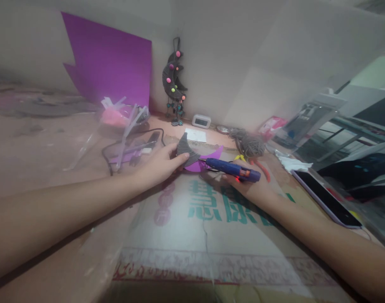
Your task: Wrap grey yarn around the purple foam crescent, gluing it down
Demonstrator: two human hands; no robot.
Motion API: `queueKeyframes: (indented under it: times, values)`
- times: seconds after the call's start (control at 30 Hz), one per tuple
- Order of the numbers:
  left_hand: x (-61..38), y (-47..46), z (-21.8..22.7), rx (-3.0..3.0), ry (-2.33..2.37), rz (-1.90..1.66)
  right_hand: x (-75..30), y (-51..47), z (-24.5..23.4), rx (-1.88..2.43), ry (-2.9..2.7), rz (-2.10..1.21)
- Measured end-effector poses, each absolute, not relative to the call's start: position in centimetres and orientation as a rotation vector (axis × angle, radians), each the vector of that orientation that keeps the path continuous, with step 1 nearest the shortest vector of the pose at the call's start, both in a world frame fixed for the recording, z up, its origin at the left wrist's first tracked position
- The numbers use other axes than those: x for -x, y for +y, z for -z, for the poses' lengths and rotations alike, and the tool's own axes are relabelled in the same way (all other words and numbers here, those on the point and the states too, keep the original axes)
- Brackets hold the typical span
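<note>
My left hand [167, 160] is closed on a crescent moon cutout [208, 160] of purple card. Its left part is wrapped in grey yarn [186, 149]; the rest shows bare purple. In my right hand [239, 185] is a blue hot glue gun [225, 167], gripped with its nozzle pointing left, at or just in front of the edge of the wrapped yarn. A small red light glows on the gun's underside. Whether the nozzle touches the card I cannot tell. The fingers of my right hand are partly hidden under the gun.
A finished yarn crescent [169, 80] with pompoms hangs on the wall beside a purple card sheet [113, 59]. A small digital clock [201, 121], a grey yarn ball [254, 146] and red-handled pliers [262, 168] lie behind. A phone [327, 198] rests right; glue sticks [127, 130] stand left.
</note>
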State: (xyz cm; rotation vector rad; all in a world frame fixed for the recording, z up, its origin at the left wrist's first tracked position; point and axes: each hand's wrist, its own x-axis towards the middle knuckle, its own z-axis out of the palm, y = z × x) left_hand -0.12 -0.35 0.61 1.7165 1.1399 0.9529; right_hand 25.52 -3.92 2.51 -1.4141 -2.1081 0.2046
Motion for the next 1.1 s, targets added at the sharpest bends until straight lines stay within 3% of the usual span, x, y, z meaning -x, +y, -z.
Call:
queueKeyframes:
  times: [1.1]
  values:
    - [0.01,-0.38,-0.76,-1.754,1.091,-0.995,-25.69,-3.81,-2.56,1.419,-2.101,-0.122]
